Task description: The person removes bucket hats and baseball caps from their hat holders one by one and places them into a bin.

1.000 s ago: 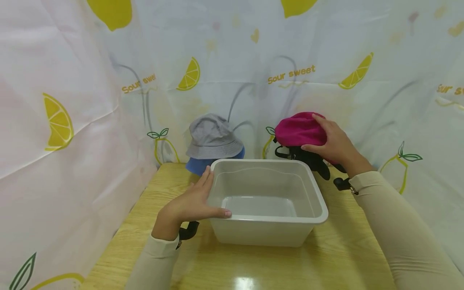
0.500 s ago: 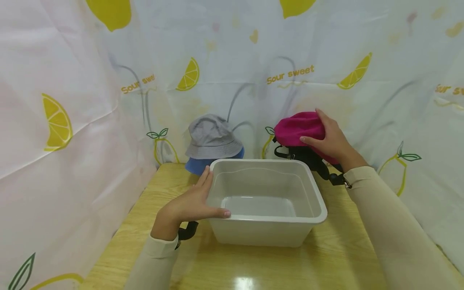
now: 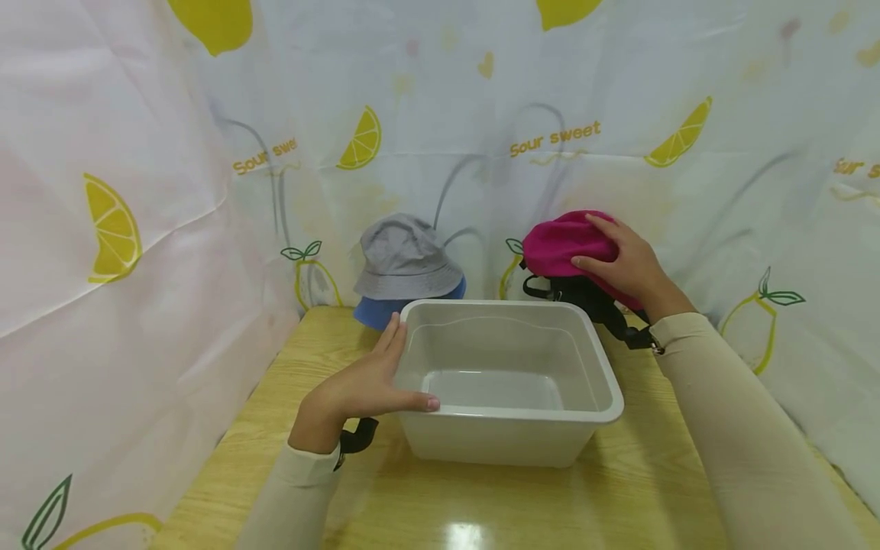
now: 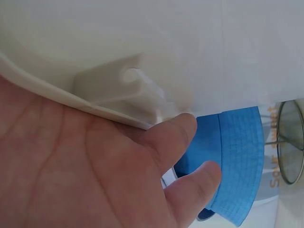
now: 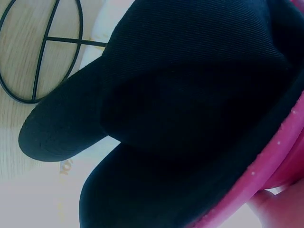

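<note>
Pink hat [image 3: 564, 244]: at the far right of the table [image 3: 440, 508], set on top of a black hat [image 3: 587, 296].
Right hand [image 3: 629, 263]: against the pink hat's right side, thumb on the near face and fingers over the top, soft cloth held between them. To my eye, a deeper pinch on the crown would be safer, since limp fabric can slip from a shallow one.
Black hat: directly beneath the pink one and touching it, a strap loop showing at its left. How snugly the two sit I cannot tell; I'd favour an upward draw over a sideways tug, to avoid dragging the lower hat along.
Black wire ring [image 5: 46, 38]: beside the black hat in the right wrist view; what it belongs to is unclear. Worth not catching a brim on it.
Beige tub [image 3: 491, 443]: upright, nearer than the hats. Its far right corner is the part I'd mind with the right forearm.
Left hand [image 3: 364, 393]: spread wide, fingers along the tub's left side, thumb stretched across the near rim. Light pressure should be plenty; pushing hard might slide the tub right.
Grey bucket hat [image 3: 400, 248]: far left, on top of a blue hat [image 3: 381, 313], whose brim is near the left fingertips, so gentleness there too.
</note>
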Action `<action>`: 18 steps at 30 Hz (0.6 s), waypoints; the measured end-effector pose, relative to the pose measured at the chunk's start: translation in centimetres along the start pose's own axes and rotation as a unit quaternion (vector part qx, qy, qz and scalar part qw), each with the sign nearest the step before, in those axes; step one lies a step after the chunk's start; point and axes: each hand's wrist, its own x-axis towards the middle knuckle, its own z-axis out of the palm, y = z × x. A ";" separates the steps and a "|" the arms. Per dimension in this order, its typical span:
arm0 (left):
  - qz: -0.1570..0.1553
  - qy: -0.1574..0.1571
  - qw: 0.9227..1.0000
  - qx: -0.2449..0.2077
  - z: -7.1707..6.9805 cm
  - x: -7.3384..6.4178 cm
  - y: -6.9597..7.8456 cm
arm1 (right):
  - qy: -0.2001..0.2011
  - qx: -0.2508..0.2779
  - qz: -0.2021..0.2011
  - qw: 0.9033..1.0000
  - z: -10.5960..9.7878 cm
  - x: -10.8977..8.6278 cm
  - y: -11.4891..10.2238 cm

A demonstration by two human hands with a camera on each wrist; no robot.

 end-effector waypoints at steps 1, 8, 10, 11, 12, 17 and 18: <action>0.000 -0.001 1.000 -0.002 0.0 0.0 0.0 | -0.002 -0.002 0.002 1.000 0.0 0.0 -0.1; -0.001 0.000 1.000 -0.012 0.0 0.0 0.0 | -0.005 0.003 0.015 1.000 -0.3 -0.4 -1.0; -0.002 0.001 1.000 -0.016 0.1 0.0 -0.1 | -0.002 -0.003 0.010 1.000 -0.5 -0.4 -1.2; -0.002 0.002 1.000 -0.018 0.1 0.0 -0.2 | 0.002 -0.006 0.005 1.000 -0.5 -0.3 -1.3; -0.003 0.001 1.000 -0.021 0.2 0.1 -0.2 | 0.006 -0.010 0.001 1.000 -0.6 -0.3 -1.4; 0.000 0.000 1.000 -0.030 0.1 0.1 -0.2 | 0.025 -0.026 -0.026 0.999 -1.3 0.0 -1.6; 0.002 -0.001 1.000 -0.030 0.1 0.2 -0.3 | 0.025 -0.030 -0.029 0.999 -1.4 0.0 -1.8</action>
